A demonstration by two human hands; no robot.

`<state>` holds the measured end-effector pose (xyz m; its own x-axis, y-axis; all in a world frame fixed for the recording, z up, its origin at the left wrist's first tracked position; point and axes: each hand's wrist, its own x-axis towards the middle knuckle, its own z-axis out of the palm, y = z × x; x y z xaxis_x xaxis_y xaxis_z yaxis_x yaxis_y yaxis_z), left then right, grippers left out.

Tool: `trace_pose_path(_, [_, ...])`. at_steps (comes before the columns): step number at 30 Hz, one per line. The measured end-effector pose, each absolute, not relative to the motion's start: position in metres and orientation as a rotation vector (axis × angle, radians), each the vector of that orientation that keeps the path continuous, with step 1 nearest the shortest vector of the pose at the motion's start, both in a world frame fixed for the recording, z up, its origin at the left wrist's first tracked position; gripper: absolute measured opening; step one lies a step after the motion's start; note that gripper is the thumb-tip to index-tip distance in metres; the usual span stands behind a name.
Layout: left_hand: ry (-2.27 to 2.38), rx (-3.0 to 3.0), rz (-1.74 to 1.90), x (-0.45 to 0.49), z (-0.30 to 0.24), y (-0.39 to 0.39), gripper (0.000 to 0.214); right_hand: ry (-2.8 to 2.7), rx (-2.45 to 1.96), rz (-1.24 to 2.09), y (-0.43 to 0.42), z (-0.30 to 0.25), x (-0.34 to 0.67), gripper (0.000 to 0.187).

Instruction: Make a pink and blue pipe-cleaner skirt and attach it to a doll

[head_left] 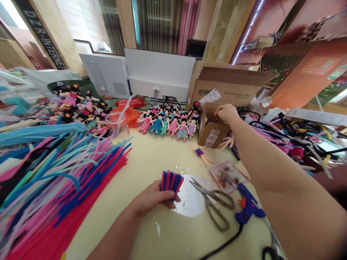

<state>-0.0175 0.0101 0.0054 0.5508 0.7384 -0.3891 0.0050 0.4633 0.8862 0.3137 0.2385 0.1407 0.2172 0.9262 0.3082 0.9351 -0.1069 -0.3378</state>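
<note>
My left hand [159, 195] is closed around a small fan-shaped piece of blue and pink pipe cleaners [171, 181], striped like a doll's skirt. It holds this piece above a white round patch [191, 200] on the table. My right hand [227, 113] is stretched far forward over a small open cardboard box [213, 131]. Its fingers point down at the box opening, and their tips are hidden. In front of the box lies an unfinished doll body [201, 152] with a blue and pink striped middle. Scissors [214, 202] lie open to the right of my left hand.
A blue glue gun [248, 205] with a black cord lies at the right, near a picture card [227, 176]. Long pipe cleaners [67, 180] cover the left side. Finished dolls [169, 122] crowd the back, beside a clear plastic cup [117, 124] and a large carton [225, 86].
</note>
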Motion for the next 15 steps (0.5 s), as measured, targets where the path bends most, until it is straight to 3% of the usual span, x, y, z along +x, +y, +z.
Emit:
trace_pose_path(2, [0.880, 0.998, 0.537, -0.018, 0.005, 0.009, 0.046, -1.680, -2.129, -0.066, 0.237, 0.141, 0.310, 0.016])
trace_pose_path(5, [0.868, 0.995, 0.548, -0.018, 0.004, 0.009, 0.045, -1.685, -2.198, -0.102, 0.234, 0.140, 0.305, 0.032])
trace_pose_path(8, [0.862, 0.992, 0.563, -0.018, 0.001, 0.010, 0.044, -1.653, -2.101, -0.064, 0.228, 0.142, 0.300, 0.022])
trace_pose_path(10, [0.869, 0.985, 0.582, -0.017, -0.001, 0.011, 0.044, -1.643, -1.976, -0.007, 0.219, 0.147, 0.295, 0.026])
trace_pose_path(12, [0.880, 0.970, 0.609, -0.016, 0.000, 0.011, 0.046, -1.599, -1.819, 0.156, 0.203, 0.157, 0.285, 0.033])
trace_pose_path(15, [0.872, 0.935, 0.646, -0.015, 0.002, 0.010, 0.050, -1.420, -1.440, 0.658, 0.160, 0.174, 0.264, 0.025])
